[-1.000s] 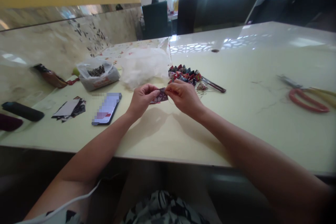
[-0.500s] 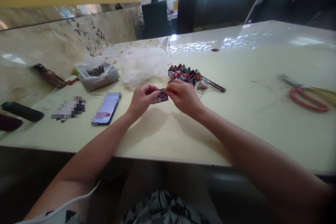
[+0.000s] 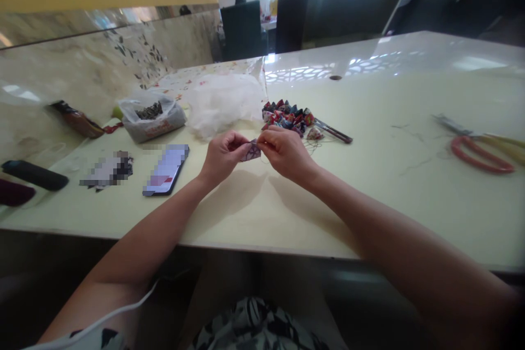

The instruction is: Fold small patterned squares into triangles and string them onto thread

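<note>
Patterned paper piece (image 3: pixel 251 151) was pinched, half-folded, between both hands, left hand (image 3: pixel 222 156) and right hand (image 3: pixel 287 153), folded pieces (image 3: pixel 288 115) already heaped on the tabletop (image 3: pixel 410 197) behind.

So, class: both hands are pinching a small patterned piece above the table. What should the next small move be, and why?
Probably press the fold tighter between the fingertips. The left hand and right hand pinch the small patterned piece from opposite ends, held just above the table, and it looks only partly folded next to the pile of finished folded pieces behind.
</note>
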The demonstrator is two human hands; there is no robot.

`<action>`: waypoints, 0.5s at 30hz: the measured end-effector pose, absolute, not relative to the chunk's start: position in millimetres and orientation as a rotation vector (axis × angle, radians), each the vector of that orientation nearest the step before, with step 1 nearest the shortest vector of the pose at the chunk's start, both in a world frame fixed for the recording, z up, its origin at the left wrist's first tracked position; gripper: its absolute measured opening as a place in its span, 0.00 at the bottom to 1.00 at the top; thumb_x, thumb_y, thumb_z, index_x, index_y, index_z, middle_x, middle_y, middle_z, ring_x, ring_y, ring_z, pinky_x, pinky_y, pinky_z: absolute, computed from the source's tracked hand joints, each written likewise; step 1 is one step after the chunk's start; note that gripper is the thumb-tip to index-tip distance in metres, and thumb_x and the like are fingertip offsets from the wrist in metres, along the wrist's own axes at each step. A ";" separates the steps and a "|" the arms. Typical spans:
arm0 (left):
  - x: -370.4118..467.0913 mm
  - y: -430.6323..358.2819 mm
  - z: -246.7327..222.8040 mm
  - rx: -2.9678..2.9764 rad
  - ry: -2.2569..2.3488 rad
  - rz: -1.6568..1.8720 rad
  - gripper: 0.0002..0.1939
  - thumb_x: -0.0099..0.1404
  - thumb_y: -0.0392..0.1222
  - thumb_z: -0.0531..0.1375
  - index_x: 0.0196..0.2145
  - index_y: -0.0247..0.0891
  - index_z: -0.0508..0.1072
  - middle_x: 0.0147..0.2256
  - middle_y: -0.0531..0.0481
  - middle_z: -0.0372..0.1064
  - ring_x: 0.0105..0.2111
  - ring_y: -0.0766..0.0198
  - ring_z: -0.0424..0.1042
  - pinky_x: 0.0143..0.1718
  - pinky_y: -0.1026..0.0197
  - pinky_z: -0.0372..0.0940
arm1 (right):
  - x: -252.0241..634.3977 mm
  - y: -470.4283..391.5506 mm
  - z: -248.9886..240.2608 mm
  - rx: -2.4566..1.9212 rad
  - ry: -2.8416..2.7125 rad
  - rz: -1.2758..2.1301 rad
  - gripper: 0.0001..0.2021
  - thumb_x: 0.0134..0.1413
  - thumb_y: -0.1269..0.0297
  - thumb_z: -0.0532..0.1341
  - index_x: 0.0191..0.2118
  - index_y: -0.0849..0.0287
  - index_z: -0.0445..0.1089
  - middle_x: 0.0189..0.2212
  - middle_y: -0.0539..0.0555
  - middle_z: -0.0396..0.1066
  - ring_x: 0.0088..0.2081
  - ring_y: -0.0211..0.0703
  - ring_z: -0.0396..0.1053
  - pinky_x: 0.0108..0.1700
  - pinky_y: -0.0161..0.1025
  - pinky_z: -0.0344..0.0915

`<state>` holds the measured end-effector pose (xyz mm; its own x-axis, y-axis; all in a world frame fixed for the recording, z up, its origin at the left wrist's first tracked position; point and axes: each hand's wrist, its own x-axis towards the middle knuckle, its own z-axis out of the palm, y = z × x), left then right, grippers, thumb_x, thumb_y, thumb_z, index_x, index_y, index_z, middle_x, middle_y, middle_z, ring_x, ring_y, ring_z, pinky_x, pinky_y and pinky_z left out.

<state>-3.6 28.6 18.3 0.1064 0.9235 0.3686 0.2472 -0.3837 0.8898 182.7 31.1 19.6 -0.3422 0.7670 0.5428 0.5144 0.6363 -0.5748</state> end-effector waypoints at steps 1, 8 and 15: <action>-3.7 28.8 18.1 1.751 1.157 1.314 0.12 0.55 0.46 0.69 0.28 0.35 0.75 0.24 0.51 0.73 0.24 0.68 0.69 0.27 0.66 0.66 | 182.5 31.1 19.3 -0.996 -2.027 0.383 0.08 0.60 0.73 0.58 0.29 0.60 0.69 0.31 0.55 0.68 0.34 0.42 0.66 0.37 0.38 0.58; -3.9 29.6 17.0 1.732 1.145 1.302 0.12 0.56 0.46 0.69 0.28 0.36 0.75 0.24 0.50 0.73 0.24 0.67 0.70 0.27 0.64 0.66 | 182.3 31.9 17.1 -0.984 -1.993 0.384 0.09 0.61 0.72 0.57 0.29 0.60 0.70 0.31 0.54 0.67 0.34 0.41 0.65 0.37 0.39 0.58; -4.3 29.7 18.2 1.721 1.142 1.297 0.12 0.55 0.47 0.70 0.27 0.36 0.74 0.23 0.51 0.71 0.23 0.68 0.69 0.26 0.65 0.65 | 183.3 32.1 18.3 -0.968 -1.985 0.388 0.09 0.61 0.71 0.57 0.30 0.59 0.71 0.30 0.53 0.66 0.32 0.40 0.64 0.36 0.38 0.58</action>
